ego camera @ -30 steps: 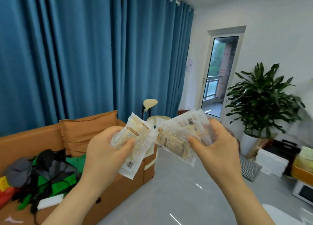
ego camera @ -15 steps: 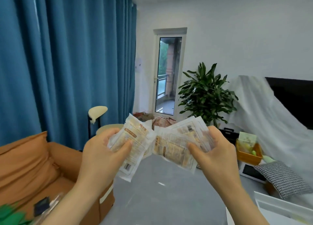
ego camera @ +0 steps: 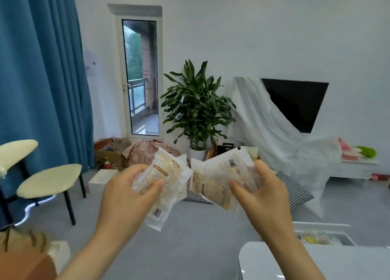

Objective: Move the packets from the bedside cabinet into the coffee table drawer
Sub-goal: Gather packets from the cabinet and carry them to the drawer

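Since half a second back your view had swung right: the orange sofa had gone from sight, and the plant (ego camera: 197,106), draped white sheet (ego camera: 280,132) and dark screen (ego camera: 295,102) had come toward centre. Your hands had kept their pose. Your left hand (ego camera: 124,197) held a packet (ego camera: 166,186), thumb pressed on its face, fingers curled behind. Your right hand (ego camera: 261,197) clamped several fanned packets (ego camera: 219,180), thumb in front, fingertips over the far edge. The two bundles nearly met between your thumbs. Beyond the fingers: a checkered cushion (ego camera: 293,191) on the grey floor, clutter by the glass door (ego camera: 140,77). Left of your left hand, a cream chair (ego camera: 49,179). Below your right wrist, a white table edge (ego camera: 316,260); just past it an open drawer (ego camera: 325,234).
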Action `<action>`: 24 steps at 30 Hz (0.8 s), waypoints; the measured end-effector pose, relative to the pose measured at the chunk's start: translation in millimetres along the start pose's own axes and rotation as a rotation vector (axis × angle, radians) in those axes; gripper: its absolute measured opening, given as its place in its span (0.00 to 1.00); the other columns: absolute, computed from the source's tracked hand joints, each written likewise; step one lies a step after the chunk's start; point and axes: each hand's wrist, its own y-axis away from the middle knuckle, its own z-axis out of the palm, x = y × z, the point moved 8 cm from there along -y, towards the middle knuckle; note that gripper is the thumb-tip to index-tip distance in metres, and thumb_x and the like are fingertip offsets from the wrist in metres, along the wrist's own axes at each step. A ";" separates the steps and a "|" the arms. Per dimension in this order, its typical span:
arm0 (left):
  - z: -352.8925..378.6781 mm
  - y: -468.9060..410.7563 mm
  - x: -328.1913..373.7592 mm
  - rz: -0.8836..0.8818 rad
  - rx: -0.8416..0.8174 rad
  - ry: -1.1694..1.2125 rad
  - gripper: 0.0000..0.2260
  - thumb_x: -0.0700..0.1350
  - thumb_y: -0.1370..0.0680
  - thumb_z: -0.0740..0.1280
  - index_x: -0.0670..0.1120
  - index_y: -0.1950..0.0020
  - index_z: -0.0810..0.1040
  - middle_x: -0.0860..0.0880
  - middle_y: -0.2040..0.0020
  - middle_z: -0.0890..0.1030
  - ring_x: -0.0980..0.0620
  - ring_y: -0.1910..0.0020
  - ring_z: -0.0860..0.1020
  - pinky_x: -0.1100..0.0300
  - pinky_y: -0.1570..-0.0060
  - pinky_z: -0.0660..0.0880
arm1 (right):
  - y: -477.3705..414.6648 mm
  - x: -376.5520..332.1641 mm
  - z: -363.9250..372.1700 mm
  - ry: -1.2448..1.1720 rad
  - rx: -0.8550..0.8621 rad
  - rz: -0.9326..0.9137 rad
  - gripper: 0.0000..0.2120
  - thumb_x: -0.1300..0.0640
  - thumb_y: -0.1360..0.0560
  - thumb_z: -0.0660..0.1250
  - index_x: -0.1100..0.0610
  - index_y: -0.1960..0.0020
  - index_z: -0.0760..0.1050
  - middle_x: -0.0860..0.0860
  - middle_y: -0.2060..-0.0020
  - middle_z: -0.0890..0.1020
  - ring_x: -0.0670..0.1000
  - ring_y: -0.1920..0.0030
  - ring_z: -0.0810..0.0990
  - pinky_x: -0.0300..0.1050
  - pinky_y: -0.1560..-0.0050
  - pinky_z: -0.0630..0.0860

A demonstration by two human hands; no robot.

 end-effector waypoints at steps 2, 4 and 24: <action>33.0 -27.8 -8.4 -0.008 -0.038 0.010 0.09 0.43 0.29 0.73 0.57 0.57 0.81 0.67 0.59 0.81 0.66 0.61 0.80 0.65 0.71 0.75 | -24.7 28.6 4.2 0.015 0.015 0.036 0.09 0.56 0.33 0.73 0.53 0.57 0.73 0.46 0.64 0.81 0.46 0.64 0.80 0.52 0.66 0.78; 63.9 -53.4 -19.8 -0.013 -0.070 0.016 0.08 0.42 0.29 0.73 0.56 0.57 0.81 0.67 0.59 0.81 0.66 0.61 0.80 0.63 0.70 0.77 | -47.2 54.8 10.0 0.043 0.021 0.052 0.10 0.56 0.33 0.73 0.53 0.58 0.73 0.46 0.65 0.81 0.46 0.65 0.80 0.52 0.66 0.78; 284.0 -337.5 -182.4 -0.003 -0.453 0.068 0.09 0.38 0.30 0.73 0.53 0.59 0.81 0.59 0.62 0.83 0.63 0.61 0.80 0.70 0.69 0.74 | -219.6 264.6 153.0 0.301 0.128 0.420 0.12 0.55 0.33 0.73 0.53 0.61 0.69 0.49 0.68 0.78 0.51 0.68 0.77 0.54 0.69 0.76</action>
